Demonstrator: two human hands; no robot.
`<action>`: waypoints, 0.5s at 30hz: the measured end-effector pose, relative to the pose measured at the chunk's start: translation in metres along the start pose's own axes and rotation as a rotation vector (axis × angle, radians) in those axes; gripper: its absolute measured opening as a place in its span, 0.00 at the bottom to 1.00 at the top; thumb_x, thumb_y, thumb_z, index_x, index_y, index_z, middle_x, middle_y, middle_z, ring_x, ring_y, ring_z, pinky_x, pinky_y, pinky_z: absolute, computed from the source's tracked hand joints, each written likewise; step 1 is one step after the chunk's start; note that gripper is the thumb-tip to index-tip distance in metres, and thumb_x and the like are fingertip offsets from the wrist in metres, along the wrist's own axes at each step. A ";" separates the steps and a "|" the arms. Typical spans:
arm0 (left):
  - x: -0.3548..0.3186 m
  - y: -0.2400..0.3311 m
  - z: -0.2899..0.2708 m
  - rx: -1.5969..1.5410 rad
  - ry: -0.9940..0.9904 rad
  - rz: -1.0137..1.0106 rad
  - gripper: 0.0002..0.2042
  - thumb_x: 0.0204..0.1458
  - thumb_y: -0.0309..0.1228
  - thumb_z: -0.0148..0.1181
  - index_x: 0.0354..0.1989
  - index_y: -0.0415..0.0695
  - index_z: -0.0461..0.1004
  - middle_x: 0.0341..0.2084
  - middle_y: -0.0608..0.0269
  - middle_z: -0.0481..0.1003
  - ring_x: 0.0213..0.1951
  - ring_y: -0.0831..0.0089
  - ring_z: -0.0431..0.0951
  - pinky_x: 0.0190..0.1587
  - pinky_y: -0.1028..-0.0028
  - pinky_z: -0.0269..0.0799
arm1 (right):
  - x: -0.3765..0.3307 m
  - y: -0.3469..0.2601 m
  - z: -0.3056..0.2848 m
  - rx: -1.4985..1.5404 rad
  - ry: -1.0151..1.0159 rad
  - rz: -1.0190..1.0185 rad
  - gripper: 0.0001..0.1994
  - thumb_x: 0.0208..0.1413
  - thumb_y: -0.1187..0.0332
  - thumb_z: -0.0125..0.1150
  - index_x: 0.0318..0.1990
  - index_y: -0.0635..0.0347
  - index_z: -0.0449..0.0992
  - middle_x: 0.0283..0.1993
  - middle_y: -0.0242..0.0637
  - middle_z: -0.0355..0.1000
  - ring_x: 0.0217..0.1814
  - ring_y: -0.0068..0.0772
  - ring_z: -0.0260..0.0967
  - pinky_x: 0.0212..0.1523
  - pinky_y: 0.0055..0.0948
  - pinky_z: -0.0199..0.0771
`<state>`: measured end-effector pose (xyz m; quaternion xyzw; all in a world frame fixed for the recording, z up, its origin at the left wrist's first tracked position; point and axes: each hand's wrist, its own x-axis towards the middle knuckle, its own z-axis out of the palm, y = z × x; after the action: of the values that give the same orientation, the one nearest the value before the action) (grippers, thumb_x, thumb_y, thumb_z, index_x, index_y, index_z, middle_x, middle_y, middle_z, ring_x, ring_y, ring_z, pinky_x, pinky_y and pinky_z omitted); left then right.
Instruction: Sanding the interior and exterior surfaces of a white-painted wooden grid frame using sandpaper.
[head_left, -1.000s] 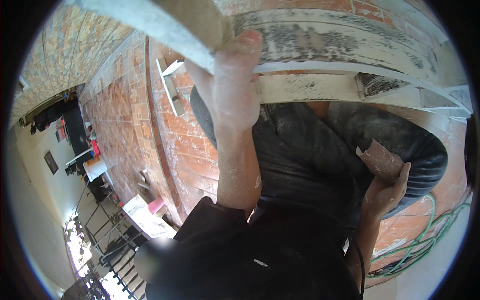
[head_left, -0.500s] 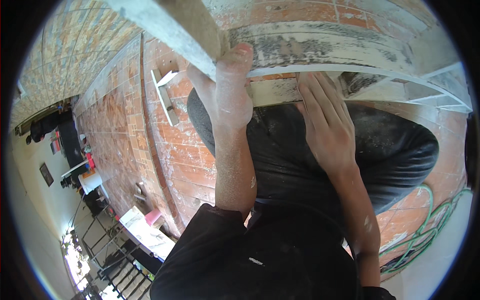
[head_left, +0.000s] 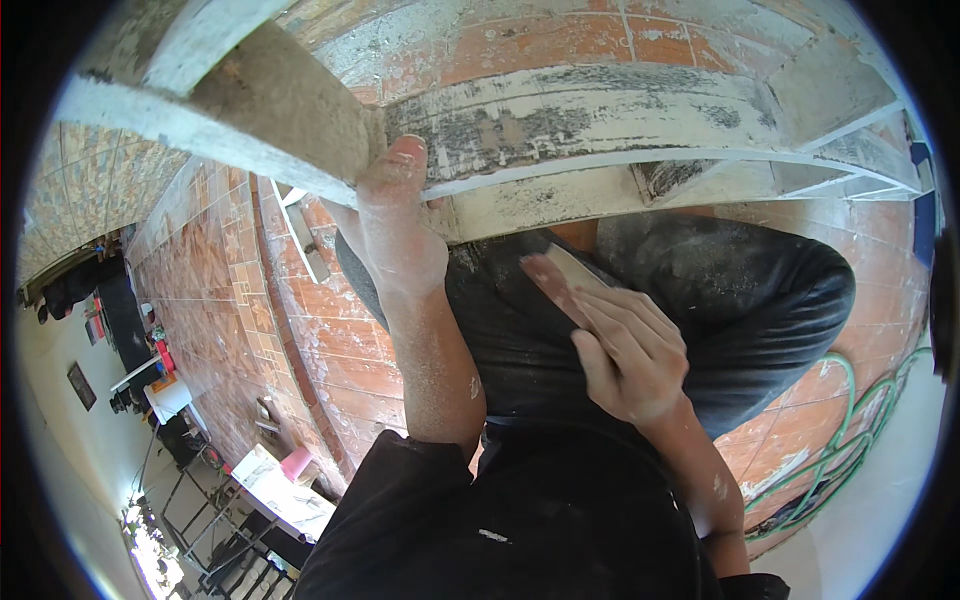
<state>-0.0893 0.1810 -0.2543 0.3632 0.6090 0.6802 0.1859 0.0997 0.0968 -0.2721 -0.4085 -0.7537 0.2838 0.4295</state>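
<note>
A dusty wooden frame [head_left: 600,110], patchy white and grey with dark worn streaks, lies across my lap. Its crosspiece meets a thick upright at the left, and at that joint my left hand [head_left: 405,235] is closed round the wood, thumb on top. White powder coats this hand and forearm. Over my thighs, below the frame's near rail, my right hand [head_left: 635,350] grips a folded piece of sandpaper [head_left: 555,285], reddish brown on one face and pale on the other. The sandpaper is apart from the frame.
Red floor tiles [head_left: 355,350] are spattered white. A white strip-like piece [head_left: 300,235] lies left of my knee. At the right a green hose [head_left: 830,460] is coiled by the wall. A white board [head_left: 285,490] and a pink container [head_left: 295,462] stand at lower left.
My right hand has come away from under the frame's rail and back toward me, now showing the sandpaper. The frame and my left hand appear further left and slightly lower in the picture.
</note>
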 end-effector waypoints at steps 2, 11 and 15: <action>0.001 0.003 -0.001 0.057 0.014 0.058 0.15 0.46 0.32 0.47 0.40 0.37 0.65 0.27 0.53 0.69 0.21 0.68 0.69 0.17 0.75 0.61 | -0.009 -0.003 -0.011 0.029 0.029 0.043 0.10 0.45 0.75 0.64 0.36 0.67 0.75 0.31 0.41 0.74 0.35 0.39 0.74 0.35 0.31 0.73; 0.003 0.004 -0.006 0.037 -0.068 -0.005 0.17 0.46 0.35 0.46 0.40 0.34 0.64 0.25 0.51 0.70 0.18 0.70 0.67 0.18 0.75 0.60 | -0.053 0.018 -0.056 0.405 0.598 1.066 0.06 0.58 0.73 0.54 0.35 0.67 0.74 0.33 0.33 0.73 0.34 0.29 0.71 0.37 0.26 0.71; -0.004 0.024 0.013 -0.150 -0.022 -0.202 0.18 0.46 0.36 0.45 0.40 0.33 0.64 0.23 0.50 0.70 0.16 0.71 0.65 0.18 0.75 0.59 | -0.037 0.019 -0.065 0.992 0.845 1.075 0.08 0.59 0.72 0.54 0.41 0.67 0.72 0.42 0.38 0.72 0.43 0.28 0.70 0.47 0.24 0.69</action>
<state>-0.0730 0.1830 -0.2323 0.2925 0.5877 0.6976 0.2868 0.1745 0.0792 -0.2719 -0.5474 -0.0208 0.5712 0.6113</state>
